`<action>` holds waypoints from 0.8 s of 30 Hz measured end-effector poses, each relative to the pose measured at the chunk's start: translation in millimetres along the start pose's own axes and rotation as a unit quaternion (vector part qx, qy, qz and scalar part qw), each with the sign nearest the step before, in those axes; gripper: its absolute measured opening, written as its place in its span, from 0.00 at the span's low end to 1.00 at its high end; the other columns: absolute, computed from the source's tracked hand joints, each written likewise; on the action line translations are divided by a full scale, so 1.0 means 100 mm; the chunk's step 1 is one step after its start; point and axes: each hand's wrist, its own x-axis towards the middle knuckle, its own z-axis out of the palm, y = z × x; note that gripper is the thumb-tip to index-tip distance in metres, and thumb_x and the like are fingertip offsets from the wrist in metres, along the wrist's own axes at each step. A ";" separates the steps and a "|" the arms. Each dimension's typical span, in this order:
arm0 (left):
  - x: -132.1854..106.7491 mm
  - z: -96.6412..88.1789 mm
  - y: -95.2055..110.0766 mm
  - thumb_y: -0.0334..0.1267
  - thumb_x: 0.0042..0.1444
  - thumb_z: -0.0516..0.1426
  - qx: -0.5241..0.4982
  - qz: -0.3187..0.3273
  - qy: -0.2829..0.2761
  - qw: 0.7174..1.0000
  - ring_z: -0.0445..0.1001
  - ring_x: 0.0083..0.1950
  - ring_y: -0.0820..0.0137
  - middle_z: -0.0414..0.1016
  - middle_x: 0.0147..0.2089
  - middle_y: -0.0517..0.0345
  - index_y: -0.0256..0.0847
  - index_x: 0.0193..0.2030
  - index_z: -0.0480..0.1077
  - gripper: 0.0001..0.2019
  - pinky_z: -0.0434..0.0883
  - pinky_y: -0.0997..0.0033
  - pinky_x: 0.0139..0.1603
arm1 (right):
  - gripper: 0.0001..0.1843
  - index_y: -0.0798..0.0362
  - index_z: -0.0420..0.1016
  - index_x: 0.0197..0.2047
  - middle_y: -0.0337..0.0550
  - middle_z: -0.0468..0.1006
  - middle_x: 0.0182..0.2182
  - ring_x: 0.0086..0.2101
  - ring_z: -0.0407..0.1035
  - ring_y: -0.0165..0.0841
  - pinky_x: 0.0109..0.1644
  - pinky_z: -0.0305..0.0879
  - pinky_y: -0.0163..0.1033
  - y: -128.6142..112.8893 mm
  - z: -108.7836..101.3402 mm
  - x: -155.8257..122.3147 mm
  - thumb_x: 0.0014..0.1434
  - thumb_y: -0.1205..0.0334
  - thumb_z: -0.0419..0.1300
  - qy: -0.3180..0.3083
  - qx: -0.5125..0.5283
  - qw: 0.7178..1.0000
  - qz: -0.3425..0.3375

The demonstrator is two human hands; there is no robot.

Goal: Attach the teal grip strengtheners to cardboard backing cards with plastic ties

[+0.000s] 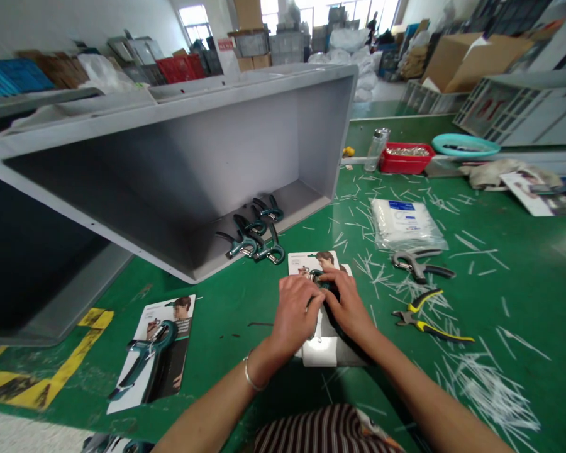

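Note:
Both my hands rest on a white printed backing card [324,350] lying on the green table [523,277] in front of me. My left hand [296,309] and my right hand [346,303] are closed on a dark teal hand gripper [317,276] pressed against that card; most of it is hidden under my fingers. A silver bracelet circles my left wrist. To the left lies a second card with a teal hand gripper [146,355] fixed on it.
A big grey plastic crate [264,107] lies on its side with several loose teal hand grippers [255,236] inside. Right of my hands lie grey pliers [419,264], yellow-handled cutters [429,318], a clear bag of white ties [405,223], and scattered white tie offcuts. A red tray [405,158] stands behind.

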 end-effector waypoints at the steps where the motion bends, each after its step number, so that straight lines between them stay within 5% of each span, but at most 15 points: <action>1: -0.07 0.03 0.03 0.36 0.65 0.52 0.023 0.023 -0.016 0.999 0.69 0.48 0.62 0.76 0.39 0.54 0.43 0.36 0.71 0.08 0.62 0.56 0.55 | 0.11 0.49 0.69 0.48 0.49 0.70 0.57 0.60 0.59 0.41 0.63 0.53 0.53 -0.01 0.02 0.00 0.62 0.67 0.54 0.011 0.000 1.000 0.000; 5: -0.28 0.16 0.08 0.30 0.64 0.49 0.146 0.125 -0.121 0.974 0.68 0.46 0.58 0.74 0.40 0.48 0.38 0.37 0.72 0.10 0.63 0.52 0.53 | 0.11 0.49 0.70 0.47 0.49 0.70 0.57 0.59 0.60 0.42 0.63 0.53 0.54 -0.01 0.08 0.04 0.61 0.67 0.55 0.013 -0.006 1.000 0.002; 8: -0.32 0.12 0.10 0.29 0.64 0.50 0.180 0.139 -0.168 0.959 0.69 0.49 0.57 0.74 0.42 0.47 0.38 0.41 0.72 0.09 0.64 0.52 0.54 | 0.08 0.49 0.71 0.44 0.49 0.71 0.56 0.58 0.61 0.44 0.62 0.53 0.56 -0.01 0.05 0.04 0.61 0.65 0.56 0.012 -0.010 1.000 0.000; 11: -0.38 -0.05 0.10 0.44 0.62 0.57 0.167 0.053 -0.108 0.979 0.65 0.58 0.53 0.71 0.54 0.43 0.37 0.51 0.68 0.15 0.62 0.50 0.58 | 0.06 0.48 0.71 0.43 0.47 0.75 0.50 0.53 0.65 0.42 0.59 0.57 0.53 -0.06 -0.10 -0.04 0.64 0.63 0.54 -0.017 -0.021 0.999 -0.016; 14: -0.48 -0.21 0.04 0.58 0.53 0.61 0.165 -0.058 -0.073 0.982 0.67 0.53 0.51 0.70 0.51 0.42 0.37 0.51 0.66 0.29 0.65 0.48 0.54 | 0.09 0.49 0.73 0.42 0.44 0.78 0.40 0.44 0.68 0.40 0.51 0.63 0.47 -0.21 -0.25 -0.19 0.68 0.61 0.52 -0.128 -0.072 0.988 -0.042; 17: -0.54 -0.27 0.00 0.50 0.57 0.61 0.128 -0.087 -0.113 0.981 0.70 0.45 0.58 0.70 0.42 0.49 0.39 0.44 0.68 0.17 0.68 0.56 0.47 | 0.07 0.52 0.74 0.41 0.49 0.78 0.36 0.40 0.66 0.44 0.47 0.62 0.49 -0.39 -0.25 -0.29 0.66 0.64 0.54 -0.192 -0.199 0.957 -0.087; 20: -0.51 -0.26 0.00 0.39 0.59 0.58 0.095 -0.111 -0.121 0.982 0.71 0.42 0.61 0.69 0.39 0.52 0.40 0.39 0.68 0.06 0.69 0.60 0.46 | 0.06 0.55 0.75 0.37 0.55 0.77 0.33 0.39 0.65 0.47 0.44 0.60 0.51 -0.52 -0.12 -0.30 0.62 0.70 0.56 -0.190 -0.309 0.924 -0.120; 24: -0.49 -0.32 -0.04 0.38 0.62 0.54 0.051 -0.122 -0.113 0.985 0.71 0.43 0.62 0.70 0.40 0.52 0.40 0.42 0.70 0.06 0.69 0.60 0.48 | 0.08 0.54 0.74 0.35 0.53 0.77 0.32 0.37 0.65 0.46 0.42 0.58 0.49 -0.56 -0.03 -0.23 0.60 0.73 0.56 -0.188 -0.300 0.928 -0.117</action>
